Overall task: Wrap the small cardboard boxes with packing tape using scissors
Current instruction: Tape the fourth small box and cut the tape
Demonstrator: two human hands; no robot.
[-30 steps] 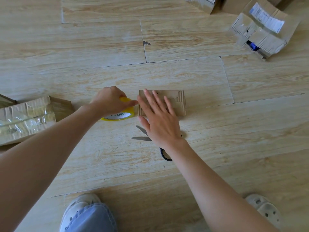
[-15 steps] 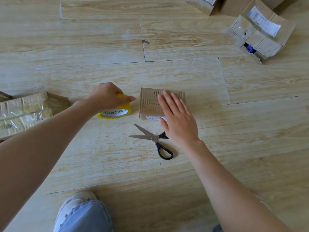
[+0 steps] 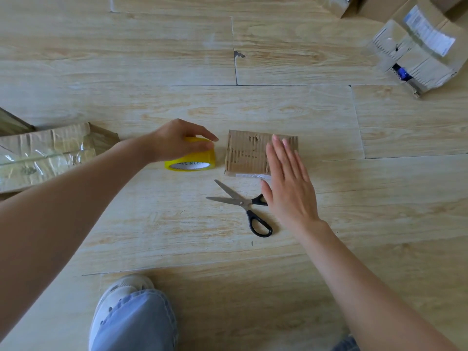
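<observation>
Head view: torn, flat cardboard box [image 3: 247, 153]

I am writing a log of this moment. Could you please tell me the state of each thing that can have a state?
Left hand: closed on the tape roll.
Tape roll: on the floor, gripped.
Small box: lying flat, closed.
Right hand: open, fingers flat over the box.
Scissors: blades open, untouched.
Far box: torn open.

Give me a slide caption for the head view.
Left hand grips yellow tape roll; right hand flattens small box.
</observation>
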